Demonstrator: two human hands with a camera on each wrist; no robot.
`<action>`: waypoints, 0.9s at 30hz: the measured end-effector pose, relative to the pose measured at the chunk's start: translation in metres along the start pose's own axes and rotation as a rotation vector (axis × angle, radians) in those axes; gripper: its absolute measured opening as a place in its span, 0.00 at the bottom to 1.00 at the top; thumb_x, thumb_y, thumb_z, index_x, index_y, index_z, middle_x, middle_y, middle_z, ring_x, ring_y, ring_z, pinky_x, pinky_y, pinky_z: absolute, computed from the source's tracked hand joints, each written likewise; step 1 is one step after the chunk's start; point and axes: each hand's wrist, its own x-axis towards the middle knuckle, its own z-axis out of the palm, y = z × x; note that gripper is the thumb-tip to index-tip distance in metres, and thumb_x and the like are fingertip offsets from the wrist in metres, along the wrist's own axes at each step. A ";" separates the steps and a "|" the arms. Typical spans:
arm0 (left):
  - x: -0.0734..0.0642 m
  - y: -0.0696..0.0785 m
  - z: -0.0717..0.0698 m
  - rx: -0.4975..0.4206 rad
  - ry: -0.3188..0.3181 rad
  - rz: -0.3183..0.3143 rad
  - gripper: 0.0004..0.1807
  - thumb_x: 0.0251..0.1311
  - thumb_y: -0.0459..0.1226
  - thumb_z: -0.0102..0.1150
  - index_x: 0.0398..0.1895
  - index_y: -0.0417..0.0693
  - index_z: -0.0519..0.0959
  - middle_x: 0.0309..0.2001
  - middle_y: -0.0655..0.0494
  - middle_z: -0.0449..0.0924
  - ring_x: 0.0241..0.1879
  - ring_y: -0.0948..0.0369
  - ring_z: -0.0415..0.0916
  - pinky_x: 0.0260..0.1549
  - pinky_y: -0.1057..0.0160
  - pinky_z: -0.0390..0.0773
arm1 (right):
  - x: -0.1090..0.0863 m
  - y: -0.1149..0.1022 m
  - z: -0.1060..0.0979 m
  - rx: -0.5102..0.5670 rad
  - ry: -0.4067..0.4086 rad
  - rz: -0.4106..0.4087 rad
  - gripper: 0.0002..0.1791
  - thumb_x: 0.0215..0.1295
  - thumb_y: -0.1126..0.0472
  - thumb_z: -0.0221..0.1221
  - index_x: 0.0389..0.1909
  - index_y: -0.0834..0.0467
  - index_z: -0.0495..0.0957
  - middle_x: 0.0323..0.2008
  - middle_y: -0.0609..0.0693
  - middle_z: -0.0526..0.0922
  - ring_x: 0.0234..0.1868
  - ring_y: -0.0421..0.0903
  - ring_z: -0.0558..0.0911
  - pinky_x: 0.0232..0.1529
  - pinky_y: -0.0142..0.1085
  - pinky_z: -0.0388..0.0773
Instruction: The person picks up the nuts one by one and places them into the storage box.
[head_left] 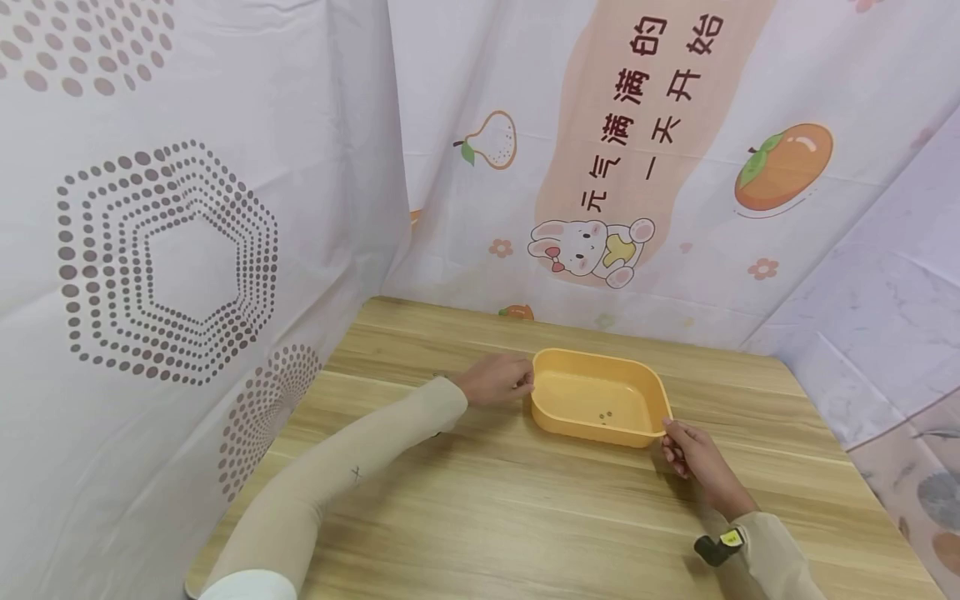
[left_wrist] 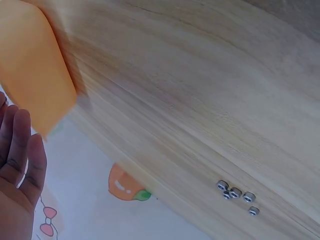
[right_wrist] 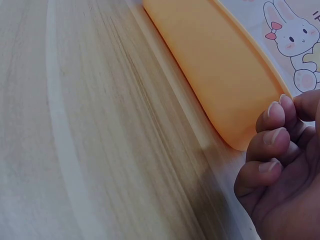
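Yellow tray [head_left: 576, 398] on wooden table [head_left: 480, 508], between both hands; few small bits [head_left: 604, 417] inside. Left hand [head_left: 497, 380] pinches left end's rim. Right hand [head_left: 697, 460] grips near right corner, thumb and forefinger at rim. Five metal nuts [left_wrist: 236, 193] lie on tabletop, well apart from tray.

The yellow-orange, round-cornered tray [head_left: 592, 432] sits upright on the table [head_left: 487, 500], small grey pieces [head_left: 609, 413] inside.

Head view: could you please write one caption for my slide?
Two hands hold a yellow tray by opposite ends, with some small pieces inside, at a wood-grain table.
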 end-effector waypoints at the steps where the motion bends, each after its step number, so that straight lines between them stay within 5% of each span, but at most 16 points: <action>1: 0.000 0.000 0.001 -0.004 0.002 0.005 0.05 0.73 0.38 0.59 0.37 0.51 0.81 0.35 0.63 0.80 0.32 0.69 0.74 0.33 0.74 0.74 | 0.000 0.000 0.000 -0.002 0.001 0.003 0.28 0.81 0.40 0.46 0.33 0.60 0.71 0.21 0.45 0.73 0.19 0.39 0.67 0.20 0.31 0.67; 11: 0.003 0.003 0.003 0.000 0.015 0.029 0.06 0.72 0.38 0.59 0.34 0.52 0.80 0.33 0.64 0.76 0.30 0.69 0.70 0.30 0.74 0.72 | 0.001 -0.001 0.000 0.012 -0.003 -0.002 0.28 0.82 0.41 0.45 0.33 0.61 0.71 0.21 0.45 0.73 0.18 0.39 0.67 0.19 0.31 0.67; 27: 0.007 0.012 0.003 -0.023 -0.073 0.001 0.06 0.73 0.40 0.61 0.38 0.51 0.84 0.36 0.63 0.81 0.34 0.71 0.74 0.35 0.74 0.74 | 0.000 -0.001 0.001 0.016 -0.011 -0.011 0.27 0.82 0.42 0.45 0.32 0.60 0.71 0.20 0.44 0.73 0.18 0.38 0.67 0.19 0.31 0.67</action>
